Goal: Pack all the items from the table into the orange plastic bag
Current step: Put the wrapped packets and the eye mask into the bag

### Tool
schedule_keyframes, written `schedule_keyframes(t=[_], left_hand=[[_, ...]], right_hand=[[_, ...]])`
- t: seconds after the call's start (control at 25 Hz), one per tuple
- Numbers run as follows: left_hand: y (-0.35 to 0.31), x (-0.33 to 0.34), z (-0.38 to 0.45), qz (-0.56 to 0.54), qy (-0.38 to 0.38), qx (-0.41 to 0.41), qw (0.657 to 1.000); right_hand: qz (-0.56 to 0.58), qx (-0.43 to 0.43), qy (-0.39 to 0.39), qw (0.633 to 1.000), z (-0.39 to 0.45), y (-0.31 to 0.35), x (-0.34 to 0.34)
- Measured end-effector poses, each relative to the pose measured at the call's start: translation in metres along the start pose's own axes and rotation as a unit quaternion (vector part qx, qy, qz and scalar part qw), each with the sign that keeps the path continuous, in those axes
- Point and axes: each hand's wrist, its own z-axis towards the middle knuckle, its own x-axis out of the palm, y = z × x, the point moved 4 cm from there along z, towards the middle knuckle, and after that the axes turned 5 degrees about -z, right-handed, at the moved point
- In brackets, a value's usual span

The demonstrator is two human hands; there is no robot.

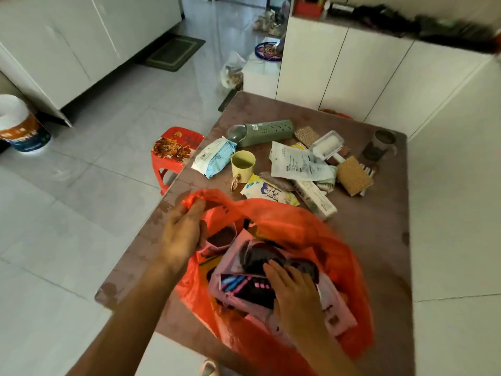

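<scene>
Both of my hands are at the thin orange plastic bag (292, 221), which sits open on the near end of the brown table (379, 240). With my left hand (184, 234) I pinch the bag's rim at its far left corner. With my right hand (295, 297), fingers flat, I press down on a pink printed packet (244, 283) inside the bag. Further back on the table lie a yellow-green cup (243, 165), a grey-green perforated tube (267, 131), a blue-white wipes pack (214, 157) and a tan woven pad (353, 176).
</scene>
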Motion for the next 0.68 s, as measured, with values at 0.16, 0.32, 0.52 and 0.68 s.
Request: schedule_keyframes(t=[0.16,0.32,0.52,0.68], left_hand=[[-0.009,-0.017,-0.021,0.048,0.017,0.025,0.998],[-0.014,-0.024,-0.035,0.067,0.049,0.029,0.996],[-0.009,-0.035,-0.038,0.076,0.048,0.055,0.994],[0.004,-0.051,-0.029,0.134,-0.071,0.038,0.988]], right_hand=[[-0.027,0.102,0.016,0.994,0.027,0.018,-0.006],[0.0,0.121,-0.098,0.988,0.023,0.01,-0.043],[0.073,0.063,0.14,0.985,-0.018,0.008,0.005],[-0.016,0.374,0.022,0.927,-0.063,-0.079,-0.024]])
